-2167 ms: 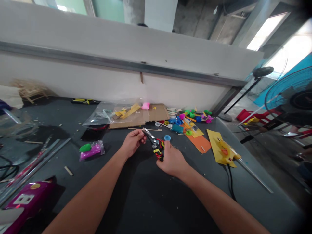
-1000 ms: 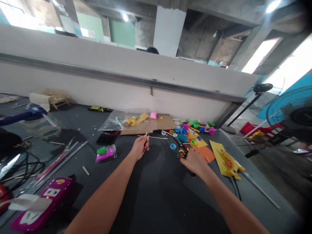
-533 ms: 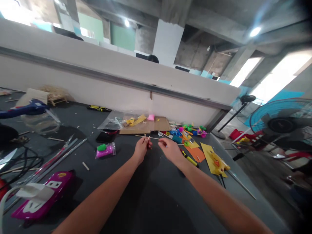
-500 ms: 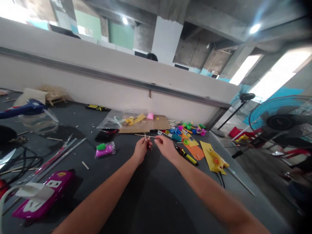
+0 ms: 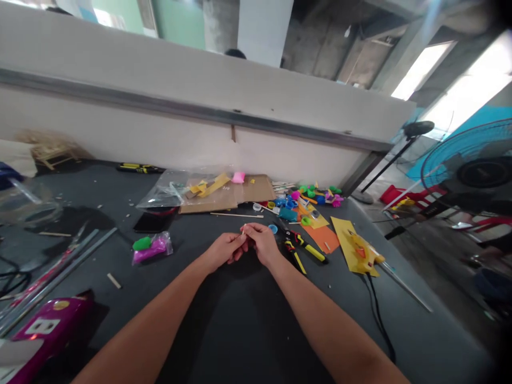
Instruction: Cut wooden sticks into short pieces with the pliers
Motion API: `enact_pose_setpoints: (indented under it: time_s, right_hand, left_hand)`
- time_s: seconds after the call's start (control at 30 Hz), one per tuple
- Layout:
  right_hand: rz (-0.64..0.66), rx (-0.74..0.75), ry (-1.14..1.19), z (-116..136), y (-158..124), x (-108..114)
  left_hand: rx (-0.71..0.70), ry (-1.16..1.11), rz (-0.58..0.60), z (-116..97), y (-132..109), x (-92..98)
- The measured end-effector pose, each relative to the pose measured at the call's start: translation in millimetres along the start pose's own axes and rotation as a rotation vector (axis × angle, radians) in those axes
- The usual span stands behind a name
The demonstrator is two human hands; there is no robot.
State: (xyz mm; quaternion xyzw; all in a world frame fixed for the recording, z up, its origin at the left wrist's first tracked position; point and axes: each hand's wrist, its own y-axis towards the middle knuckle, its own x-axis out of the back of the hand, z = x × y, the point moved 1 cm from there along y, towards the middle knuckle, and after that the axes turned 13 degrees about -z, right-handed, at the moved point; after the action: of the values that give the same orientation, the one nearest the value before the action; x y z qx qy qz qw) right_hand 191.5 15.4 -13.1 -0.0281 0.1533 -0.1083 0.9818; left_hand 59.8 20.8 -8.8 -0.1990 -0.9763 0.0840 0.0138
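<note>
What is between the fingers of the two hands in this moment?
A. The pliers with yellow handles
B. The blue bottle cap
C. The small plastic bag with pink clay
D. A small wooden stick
D. The small wooden stick shows at the fingertips of the left hand and the right hand, which meet around it.

Bright daylight from windows, soft shadow under hands, warped edges
</note>
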Motion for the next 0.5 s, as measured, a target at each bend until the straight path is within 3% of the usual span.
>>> enact_pose_setpoints:
  time_s: [0.2,0.37,0.5]
  right_hand:
    - [-0.006,-0.041,0.129,-3.7,3.8,-9.7]
    - [-0.015,-0.066,0.131,-5.3,3.5,-12.2]
    - [0.051,-0.119,0.164,-5.5,1.7,-12.6]
  left_hand:
    - [0.030,-0.263,0.042,-5.7,-4.2,6.0]
    - [-0.004,-0.179,-0.053,-0.5,-2.1,3.3]
    - [-0.006,-0.159,-0.127,2.2,0.3,1.6]
